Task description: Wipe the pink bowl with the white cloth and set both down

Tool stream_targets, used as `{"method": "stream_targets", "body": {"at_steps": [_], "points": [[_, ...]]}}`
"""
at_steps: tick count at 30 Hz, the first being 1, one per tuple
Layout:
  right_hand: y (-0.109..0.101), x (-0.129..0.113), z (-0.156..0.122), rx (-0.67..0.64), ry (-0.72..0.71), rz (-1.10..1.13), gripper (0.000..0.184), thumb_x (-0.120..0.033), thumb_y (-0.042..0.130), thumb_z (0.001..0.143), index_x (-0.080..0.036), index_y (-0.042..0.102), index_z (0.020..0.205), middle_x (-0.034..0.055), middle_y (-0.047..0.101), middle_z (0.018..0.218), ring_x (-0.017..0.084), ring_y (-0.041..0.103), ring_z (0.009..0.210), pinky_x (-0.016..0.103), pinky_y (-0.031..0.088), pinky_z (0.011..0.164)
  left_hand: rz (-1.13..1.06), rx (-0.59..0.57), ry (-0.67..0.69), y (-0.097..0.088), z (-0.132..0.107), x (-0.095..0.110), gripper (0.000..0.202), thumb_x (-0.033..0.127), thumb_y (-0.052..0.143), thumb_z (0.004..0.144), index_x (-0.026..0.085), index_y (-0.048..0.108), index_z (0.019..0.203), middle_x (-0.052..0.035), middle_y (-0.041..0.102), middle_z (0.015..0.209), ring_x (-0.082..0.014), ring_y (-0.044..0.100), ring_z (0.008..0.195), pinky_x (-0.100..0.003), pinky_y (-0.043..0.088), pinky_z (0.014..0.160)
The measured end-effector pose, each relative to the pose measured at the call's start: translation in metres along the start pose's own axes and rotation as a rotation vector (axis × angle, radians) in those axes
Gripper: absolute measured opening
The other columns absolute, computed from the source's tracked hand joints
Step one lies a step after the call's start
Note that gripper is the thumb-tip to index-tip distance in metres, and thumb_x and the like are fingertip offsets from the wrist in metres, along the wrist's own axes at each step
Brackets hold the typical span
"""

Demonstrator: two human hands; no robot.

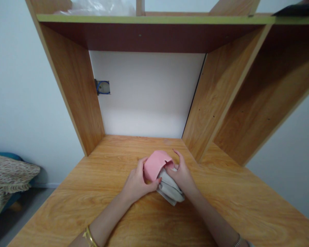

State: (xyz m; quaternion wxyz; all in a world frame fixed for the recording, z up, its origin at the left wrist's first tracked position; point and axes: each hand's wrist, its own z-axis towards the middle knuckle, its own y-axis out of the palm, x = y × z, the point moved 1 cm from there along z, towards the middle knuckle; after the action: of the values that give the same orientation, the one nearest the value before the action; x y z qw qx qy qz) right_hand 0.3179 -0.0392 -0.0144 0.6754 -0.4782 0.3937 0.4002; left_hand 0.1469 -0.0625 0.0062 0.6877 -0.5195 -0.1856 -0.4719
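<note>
My left hand is wrapped round the left side of a pink cup-like container, which is tilted with its mouth toward the lower right. A small dark notch shows at its rim. From the mouth hangs a folded light grey cloth. My right hand grips the cloth at the container's mouth, its thumb and some fingers partly hidden there, while one finger sticks up. The left thumb reaches across to the cloth's edge. Both things are held above the wooden desk.
The wooden desk has upright panels at both sides and a shelf overhead, with a clear plastic bag on it. An uncovered wall socket box is at the back left. A patterned, fringed cloth lies at far left.
</note>
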Motion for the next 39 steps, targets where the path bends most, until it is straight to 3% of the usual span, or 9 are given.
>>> {"method": "stream_targets", "body": {"at_steps": [6,13,15,17,20,25,29,36,39], "points": [[-0.008,-0.011,-0.002,0.064,-0.100,-0.197,0.071,-0.032,0.053,0.071,-0.016,0.020,0.132,-0.0101,0.043,0.046,0.011,0.043,0.040,0.020,0.031,0.042,-0.013,0.006,-0.024,0.003,0.001,-0.007,0.057,0.038,0.062,0.066,0.018,0.039,0.114,-0.0063,0.061,0.093,-0.0194,0.059,0.079,-0.028,0.046,0.067],[-0.013,0.000,0.004,0.040,-0.126,-0.364,0.065,-0.041,0.053,0.071,-0.017,0.029,0.127,-0.0114,0.032,0.044,0.012,0.038,0.039,0.021,0.025,0.041,-0.108,0.138,-0.166,0.002,0.012,-0.027,0.044,0.035,0.059,0.067,0.016,0.048,0.105,-0.0074,0.062,0.092,-0.0195,0.059,0.080,-0.029,0.046,0.069],[-0.013,0.001,0.004,0.019,-0.132,-0.394,0.057,-0.043,0.053,0.070,-0.019,0.038,0.120,-0.0103,0.035,0.046,0.012,0.040,0.041,0.021,0.027,0.042,-0.207,0.205,-0.245,0.002,0.016,-0.034,0.037,0.035,0.059,0.067,0.014,0.052,0.096,-0.0062,0.063,0.084,-0.0176,0.060,0.072,-0.026,0.046,0.062],[-0.014,0.000,0.003,-0.013,-0.150,-0.415,0.044,-0.045,0.052,0.070,-0.020,0.048,0.105,-0.0080,0.040,0.050,0.013,0.045,0.046,0.022,0.030,0.045,-0.364,0.250,-0.359,0.002,0.019,-0.041,0.034,0.039,0.058,0.065,0.014,0.052,0.087,-0.0016,0.061,0.066,-0.0134,0.056,0.052,-0.022,0.042,0.046],[-0.019,-0.002,0.007,-0.070,-0.176,-0.393,0.029,-0.048,0.048,0.073,-0.021,0.054,0.081,-0.0032,0.050,0.058,0.014,0.050,0.055,0.023,0.035,0.052,-0.527,0.259,-0.473,0.005,0.022,-0.051,0.034,0.048,0.054,0.066,0.016,0.048,0.076,0.0079,0.047,0.041,-0.0076,0.038,0.027,-0.018,0.027,0.030],[-0.036,0.009,0.021,-0.034,-0.193,-0.422,0.032,-0.043,0.039,0.079,-0.021,0.054,0.062,0.0045,0.059,0.069,0.019,0.053,0.073,0.029,0.036,0.067,-0.637,0.242,-0.487,0.005,0.024,-0.060,0.038,0.055,0.044,0.070,0.017,0.045,0.064,0.0101,0.036,0.031,-0.0056,0.030,0.025,-0.017,0.022,0.030],[-0.035,0.021,0.022,-0.043,-0.119,-0.427,0.029,-0.037,0.043,0.075,-0.021,0.047,0.051,0.0018,0.053,0.053,0.017,0.049,0.055,0.027,0.032,0.054,-0.724,0.200,-0.488,0.003,0.026,-0.064,0.042,0.057,0.040,0.070,0.018,0.042,0.055,0.0091,0.035,0.030,-0.0047,0.027,0.026,-0.017,0.021,0.031],[-0.006,0.015,0.007,-0.196,-0.056,-0.269,0.032,-0.041,0.043,0.073,-0.020,0.047,0.049,-0.0029,0.046,0.044,0.012,0.044,0.042,0.023,0.029,0.043,-0.803,0.184,-0.511,0.003,0.028,-0.065,0.041,0.058,0.041,0.069,0.018,0.040,0.057,0.0095,0.037,0.035,-0.0040,0.028,0.027,-0.016,0.018,0.032],[0.001,0.010,0.004,-0.232,-0.022,-0.184,0.035,-0.046,0.036,0.077,-0.017,0.054,0.071,-0.0053,0.044,0.044,0.010,0.041,0.037,0.021,0.030,0.038,-0.805,0.164,-0.499,0.002,0.028,-0.062,0.043,0.059,0.043,0.067,0.018,0.040,0.055,0.0093,0.037,0.035,-0.0030,0.027,0.026,-0.016,0.015,0.031]]}}
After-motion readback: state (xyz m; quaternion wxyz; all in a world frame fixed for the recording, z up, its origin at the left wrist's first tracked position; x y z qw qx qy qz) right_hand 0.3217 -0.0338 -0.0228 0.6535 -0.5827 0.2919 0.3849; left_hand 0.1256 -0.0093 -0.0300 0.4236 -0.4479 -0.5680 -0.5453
